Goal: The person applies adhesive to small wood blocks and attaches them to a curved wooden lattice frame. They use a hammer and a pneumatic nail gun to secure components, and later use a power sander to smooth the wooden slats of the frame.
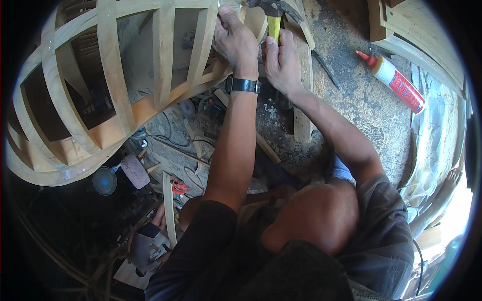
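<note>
My right hand (282,62) is closed round the yellow handle of a hammer (273,27), whose dark head is up at the top edge. Just left of it, my left hand (238,42), with a black watch on the wrist, is at the end of a curved wooden frame (114,70) with several slats. Its thumb points up along the wood and its fingers curl out of sight, so what they pinch is hidden. Both hands are close together, the hammer head right of the left thumb.
A red and white glue bottle (401,88) lies on the dusty floor at right, near a thin dark rod (326,70). Wooden furniture (416,40) fills the upper right corner. Cables, a red tool (179,185) and a round grey disc (104,180) lie lower left. Another person (145,246) sits below.
</note>
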`<control>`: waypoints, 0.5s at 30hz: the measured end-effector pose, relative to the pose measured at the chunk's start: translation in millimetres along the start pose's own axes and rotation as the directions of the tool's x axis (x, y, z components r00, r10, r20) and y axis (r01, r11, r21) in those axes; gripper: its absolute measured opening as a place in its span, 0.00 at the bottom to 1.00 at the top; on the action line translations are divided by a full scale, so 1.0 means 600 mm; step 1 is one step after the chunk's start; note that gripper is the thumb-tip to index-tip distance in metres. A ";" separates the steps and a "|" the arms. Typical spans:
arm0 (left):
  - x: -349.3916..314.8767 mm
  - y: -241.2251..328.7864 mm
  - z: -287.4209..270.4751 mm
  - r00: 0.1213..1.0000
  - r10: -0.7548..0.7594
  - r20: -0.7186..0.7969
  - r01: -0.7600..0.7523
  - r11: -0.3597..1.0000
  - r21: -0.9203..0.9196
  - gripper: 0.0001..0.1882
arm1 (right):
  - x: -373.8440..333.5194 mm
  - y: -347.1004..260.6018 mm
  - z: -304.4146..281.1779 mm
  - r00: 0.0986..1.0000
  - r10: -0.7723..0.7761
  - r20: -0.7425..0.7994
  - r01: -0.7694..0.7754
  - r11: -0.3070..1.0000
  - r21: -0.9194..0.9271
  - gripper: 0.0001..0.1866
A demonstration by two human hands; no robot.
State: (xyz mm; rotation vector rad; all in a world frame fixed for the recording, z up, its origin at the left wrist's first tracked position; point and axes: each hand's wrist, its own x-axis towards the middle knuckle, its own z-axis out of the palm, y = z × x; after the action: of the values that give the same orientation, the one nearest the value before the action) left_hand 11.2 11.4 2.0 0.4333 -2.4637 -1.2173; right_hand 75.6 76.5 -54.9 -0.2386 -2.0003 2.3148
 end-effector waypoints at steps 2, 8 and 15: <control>-0.005 0.005 0.002 1.000 -0.007 0.006 0.007 0.998 -0.064 0.31 | 0.006 -0.006 -0.001 1.000 -0.008 -0.003 0.008 1.000 -0.005 0.11; -0.008 0.010 -0.001 0.997 -0.051 0.060 0.058 0.991 -0.123 0.31 | 0.017 -0.002 -0.005 0.996 -0.093 -0.018 0.092 0.993 -0.068 0.11; -0.006 0.008 -0.019 0.981 -0.015 0.193 0.085 0.929 -0.360 0.37 | -0.005 -0.026 -0.060 0.998 -0.060 0.017 0.062 0.989 -0.134 0.10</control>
State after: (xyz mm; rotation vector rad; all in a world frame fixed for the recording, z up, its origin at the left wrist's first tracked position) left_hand 19.0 7.7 11.4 0.2885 -2.3043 -1.7695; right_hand 83.5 113.4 -44.3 -0.1682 -2.1413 2.1530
